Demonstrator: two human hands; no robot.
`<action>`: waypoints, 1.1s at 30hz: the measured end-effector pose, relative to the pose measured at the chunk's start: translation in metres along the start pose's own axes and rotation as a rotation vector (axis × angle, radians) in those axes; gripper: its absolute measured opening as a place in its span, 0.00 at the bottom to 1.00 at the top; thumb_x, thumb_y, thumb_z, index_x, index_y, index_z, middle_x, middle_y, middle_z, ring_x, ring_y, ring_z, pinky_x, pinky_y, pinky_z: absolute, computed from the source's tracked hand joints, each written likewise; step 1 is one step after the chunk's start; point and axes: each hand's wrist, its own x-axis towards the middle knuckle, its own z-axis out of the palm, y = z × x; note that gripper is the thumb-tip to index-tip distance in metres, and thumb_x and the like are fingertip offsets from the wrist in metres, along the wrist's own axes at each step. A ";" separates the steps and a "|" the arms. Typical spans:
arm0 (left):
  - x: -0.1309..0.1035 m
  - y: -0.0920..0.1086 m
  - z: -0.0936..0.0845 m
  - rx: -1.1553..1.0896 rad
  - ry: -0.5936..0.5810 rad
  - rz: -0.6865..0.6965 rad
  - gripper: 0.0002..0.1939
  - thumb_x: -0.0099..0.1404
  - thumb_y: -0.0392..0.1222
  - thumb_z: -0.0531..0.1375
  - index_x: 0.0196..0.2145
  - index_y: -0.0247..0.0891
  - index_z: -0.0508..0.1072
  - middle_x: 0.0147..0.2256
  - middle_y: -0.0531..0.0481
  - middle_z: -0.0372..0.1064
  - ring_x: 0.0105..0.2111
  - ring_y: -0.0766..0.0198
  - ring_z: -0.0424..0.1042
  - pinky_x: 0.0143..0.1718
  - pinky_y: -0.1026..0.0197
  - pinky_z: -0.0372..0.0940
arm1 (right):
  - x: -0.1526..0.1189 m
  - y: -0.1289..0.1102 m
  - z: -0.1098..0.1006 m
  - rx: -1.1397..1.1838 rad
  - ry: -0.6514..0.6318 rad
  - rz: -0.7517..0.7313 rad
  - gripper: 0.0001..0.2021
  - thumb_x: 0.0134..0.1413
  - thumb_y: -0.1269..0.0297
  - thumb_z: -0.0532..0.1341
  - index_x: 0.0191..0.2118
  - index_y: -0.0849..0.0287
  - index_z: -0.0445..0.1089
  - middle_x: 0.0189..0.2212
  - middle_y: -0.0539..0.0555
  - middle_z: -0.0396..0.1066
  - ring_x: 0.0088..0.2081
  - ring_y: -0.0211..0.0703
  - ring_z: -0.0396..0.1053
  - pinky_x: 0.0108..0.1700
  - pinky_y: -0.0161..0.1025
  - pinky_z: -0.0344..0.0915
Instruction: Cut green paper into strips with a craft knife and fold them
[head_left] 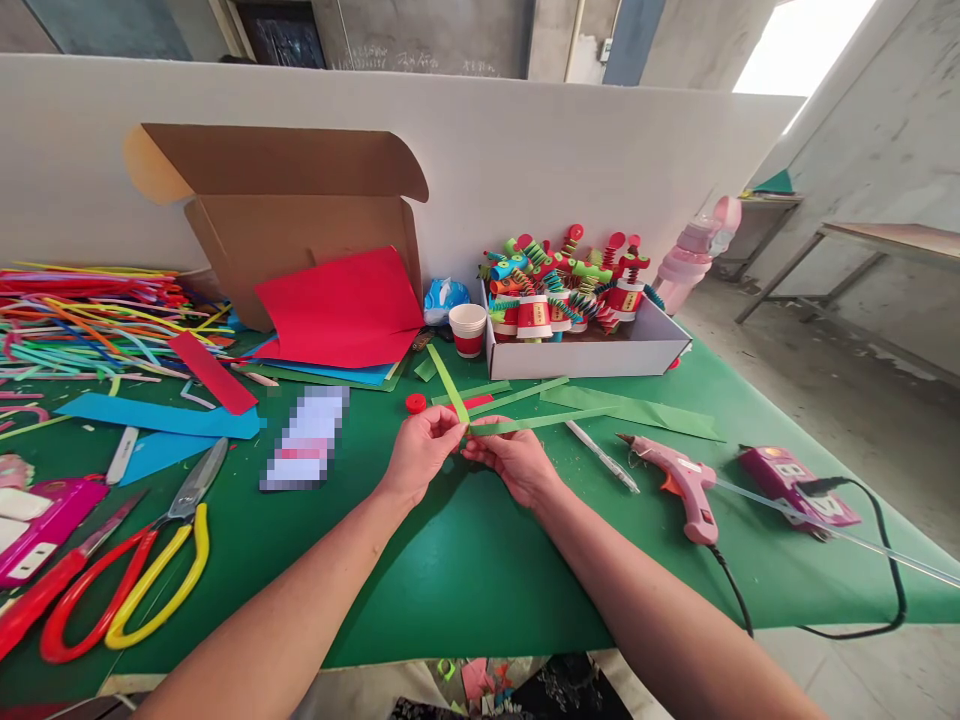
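Observation:
Two narrow green paper strips meet at an angle between my hands, above the green table. My left hand [426,445] pinches the meeting ends, with one strip [448,382] rising up and to the left. Fingers closed at the same joint, my right hand [514,460] holds the other strip [555,420], which stretches to the right. Just beyond lie more green strips [525,395], a small red piece [480,404] and a red bottle-cap-like disc [415,403]. A wide green paper piece [645,410] is to the right.
Scissors [196,485] and colourful pipe cleaners [97,320] occupy the left. A cardboard box [300,225], red sheets [341,310], paper cups [468,330] and a white box [585,357] of figures stand behind. Rightward are a pen [604,457], pink glue gun [679,485] and corded power strip [799,488].

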 end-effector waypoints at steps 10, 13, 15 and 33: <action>0.000 -0.003 0.002 -0.053 -0.066 -0.052 0.19 0.45 0.55 0.71 0.24 0.36 0.77 0.24 0.51 0.72 0.23 0.67 0.66 0.27 0.62 0.65 | -0.001 0.000 0.003 -0.175 0.126 -0.125 0.20 0.30 0.51 0.75 0.25 0.60 0.72 0.21 0.49 0.71 0.23 0.36 0.69 0.32 0.36 0.69; 0.000 -0.004 0.001 -0.056 -0.076 -0.062 0.18 0.45 0.54 0.71 0.24 0.36 0.76 0.24 0.50 0.72 0.23 0.67 0.67 0.27 0.62 0.65 | 0.000 0.002 0.002 -0.223 0.112 -0.155 0.20 0.32 0.49 0.74 0.24 0.58 0.70 0.21 0.48 0.70 0.23 0.36 0.67 0.31 0.37 0.68; 0.000 -0.005 0.001 -0.052 -0.083 -0.069 0.18 0.45 0.53 0.71 0.24 0.37 0.75 0.24 0.51 0.72 0.23 0.67 0.67 0.27 0.63 0.65 | 0.001 0.003 0.001 -0.256 0.100 -0.176 0.20 0.35 0.48 0.73 0.25 0.57 0.69 0.21 0.48 0.71 0.23 0.36 0.67 0.30 0.37 0.67; -0.015 -0.002 0.006 0.269 -0.301 0.188 0.15 0.50 0.36 0.65 0.38 0.45 0.77 0.19 0.61 0.58 0.20 0.69 0.55 0.24 0.65 0.53 | 0.004 -0.004 -0.011 -0.475 0.221 -0.227 0.11 0.37 0.58 0.69 0.21 0.55 0.68 0.17 0.46 0.67 0.20 0.37 0.64 0.23 0.35 0.61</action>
